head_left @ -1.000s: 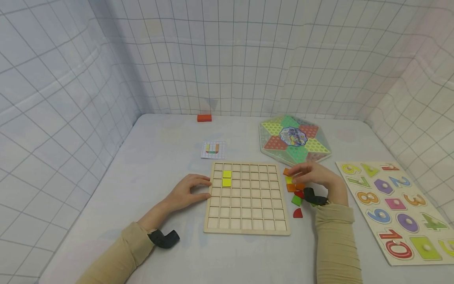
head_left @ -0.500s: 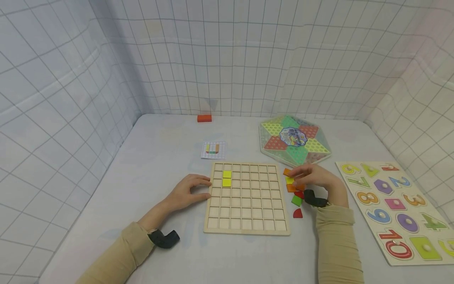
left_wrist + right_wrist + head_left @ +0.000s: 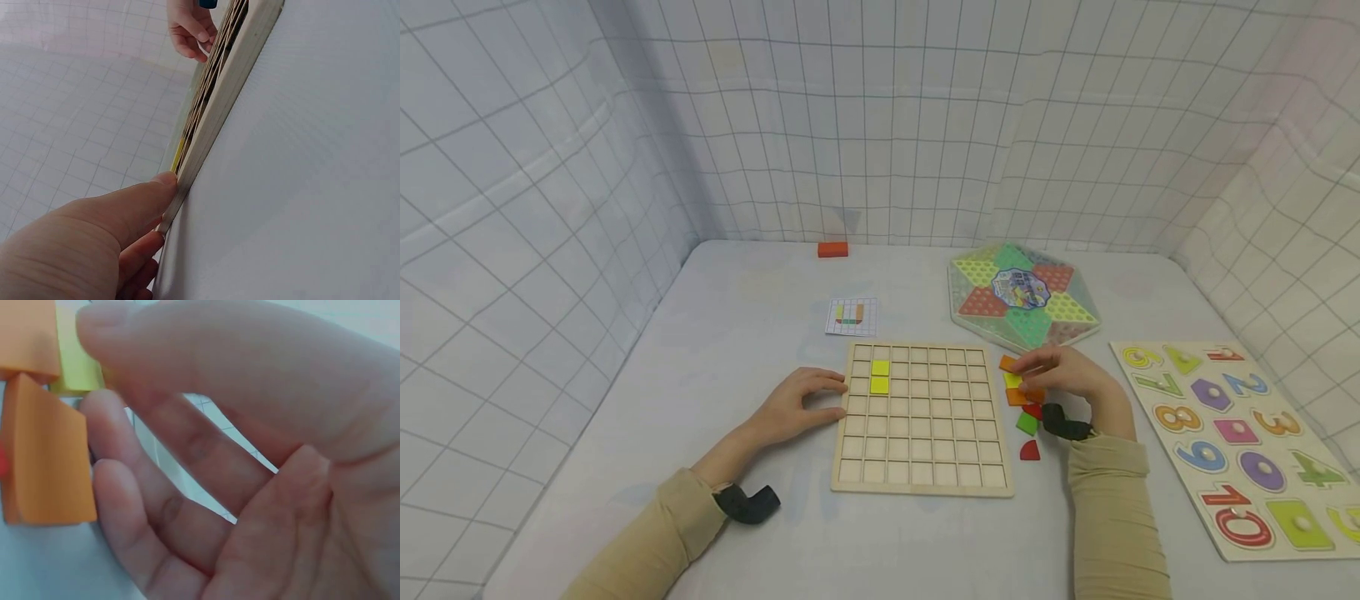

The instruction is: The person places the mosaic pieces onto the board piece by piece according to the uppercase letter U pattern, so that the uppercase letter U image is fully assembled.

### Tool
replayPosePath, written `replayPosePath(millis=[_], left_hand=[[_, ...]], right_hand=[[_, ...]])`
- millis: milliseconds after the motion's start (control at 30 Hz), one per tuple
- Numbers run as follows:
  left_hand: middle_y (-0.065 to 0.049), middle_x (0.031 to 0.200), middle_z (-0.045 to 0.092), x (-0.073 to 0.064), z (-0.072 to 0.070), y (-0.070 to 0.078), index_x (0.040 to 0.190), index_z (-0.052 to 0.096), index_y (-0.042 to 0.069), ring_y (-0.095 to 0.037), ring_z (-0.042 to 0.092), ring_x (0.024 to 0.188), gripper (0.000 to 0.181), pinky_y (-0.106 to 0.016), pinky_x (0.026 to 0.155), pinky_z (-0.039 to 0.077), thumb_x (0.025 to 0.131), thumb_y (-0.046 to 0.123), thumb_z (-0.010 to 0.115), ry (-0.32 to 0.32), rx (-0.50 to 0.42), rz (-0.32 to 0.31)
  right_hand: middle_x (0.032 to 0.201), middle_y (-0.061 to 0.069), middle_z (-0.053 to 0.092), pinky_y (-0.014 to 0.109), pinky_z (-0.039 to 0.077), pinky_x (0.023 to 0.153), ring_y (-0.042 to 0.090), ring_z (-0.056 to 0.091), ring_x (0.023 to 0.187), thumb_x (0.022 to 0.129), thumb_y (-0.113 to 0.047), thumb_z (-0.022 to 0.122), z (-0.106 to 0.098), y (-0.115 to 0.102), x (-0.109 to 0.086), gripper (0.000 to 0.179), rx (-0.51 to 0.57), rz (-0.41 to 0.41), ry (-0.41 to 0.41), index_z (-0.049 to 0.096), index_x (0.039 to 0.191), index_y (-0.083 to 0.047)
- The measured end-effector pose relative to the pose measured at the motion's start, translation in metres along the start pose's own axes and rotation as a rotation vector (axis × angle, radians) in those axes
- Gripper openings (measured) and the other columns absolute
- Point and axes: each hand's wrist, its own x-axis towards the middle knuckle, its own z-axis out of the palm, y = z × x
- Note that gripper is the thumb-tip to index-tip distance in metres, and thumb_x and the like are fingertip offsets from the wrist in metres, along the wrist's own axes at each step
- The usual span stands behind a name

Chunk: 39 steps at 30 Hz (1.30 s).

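In the head view, a pale wooden grid board [image 3: 922, 490] lies flat with two yellow square tiles [image 3: 880, 377] set in one of its columns. My left hand [image 3: 793, 408] touches the board's left edge with thumb and fingers spread; the left wrist view has its thumb [image 3: 140, 203] along the rim. Over the loose tiles right of the board is my right hand [image 3: 1067, 372], fingers bent. Its thumb [image 3: 144, 347] overlaps a loose yellow tile [image 3: 76, 359] in the right wrist view, the index fingertip is hidden, and an orange tile [image 3: 50, 456] stands beside the fingers.
Green [image 3: 1027, 423] and red quarter-round [image 3: 1030, 451] pieces lie below the orange ones. Behind the board sit a printed pattern card [image 3: 852, 317] and a red block [image 3: 832, 250]. A star-patterned hexagonal game board [image 3: 1021, 292] and a number puzzle board [image 3: 1232, 450] occupy the right side.
My right hand shifts only slightly over the loose tiles. My left hand, the grid board and its two yellow tiles stay put.
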Motion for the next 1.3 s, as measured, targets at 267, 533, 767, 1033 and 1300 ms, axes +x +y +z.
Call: replayPosePath(millis=[267, 533, 767, 1033, 1300], left_hand=[[-0.002, 0.124, 0.059, 0.0000, -0.0003, 0.0003, 0.112, 0.068, 0.013, -0.025, 0.046, 0.121, 0.037, -0.046, 0.102, 0.034, 0.080, 0.030, 0.075, -0.003, 0.000, -0.009], [-0.002, 0.124, 0.058, 0.0001, 0.0007, -0.0017, 0.112, 0.068, 0.012, -0.025, 0.046, 0.120, 0.036, -0.047, 0.101, 0.034, 0.081, 0.030, 0.074, -0.003, 0.003, -0.002], [-0.003, 0.123, 0.059, 0.0003, 0.0007, -0.0025, 0.112, 0.068, 0.012, -0.025, 0.047, 0.120, 0.036, -0.047, 0.100, 0.035, 0.082, 0.029, 0.074, -0.001, 0.003, 0.003], [-0.003, 0.124, 0.059, 0.0000, 0.0008, -0.0026, 0.112, 0.068, 0.012, -0.026, 0.046, 0.120, 0.035, -0.047, 0.101, 0.035, 0.082, 0.029, 0.074, 0.000, 0.006, 0.005], [-0.003, 0.124, 0.058, 0.0001, 0.0002, -0.0013, 0.112, 0.068, 0.011, -0.026, 0.046, 0.121, 0.036, -0.048, 0.101, 0.034, 0.082, 0.028, 0.074, 0.000, 0.004, 0.003]], right_hand=[[0.113, 0.024, 0.062, 0.025, 0.048, 0.081, 0.015, 0.061, 0.093, 0.086, -0.004, 0.065, 0.0026, 0.0032, 0.0013, 0.030, -0.009, -0.004, 0.034, 0.061, 0.112, 0.009], [0.111, 0.020, 0.062, 0.030, 0.048, 0.082, 0.022, 0.060, 0.094, 0.083, -0.006, 0.068, 0.0058, 0.0019, 0.0026, 0.030, -0.020, 0.044, 0.083, 0.063, 0.110, 0.006], [0.110, 0.020, 0.062, 0.028, 0.049, 0.079, 0.022, 0.061, 0.092, 0.081, -0.005, 0.070, 0.0072, 0.0008, 0.0031, 0.031, -0.013, 0.040, 0.090, 0.063, 0.110, 0.006], [0.109, 0.020, 0.063, 0.028, 0.049, 0.081, 0.023, 0.061, 0.093, 0.081, -0.007, 0.072, 0.0074, 0.0010, 0.0044, 0.032, -0.026, 0.051, 0.086, 0.063, 0.109, 0.006], [0.109, 0.020, 0.063, 0.030, 0.049, 0.082, 0.019, 0.062, 0.088, 0.082, -0.005, 0.069, 0.0069, 0.0003, 0.0038, 0.030, -0.034, 0.067, 0.102, 0.063, 0.109, 0.005]])
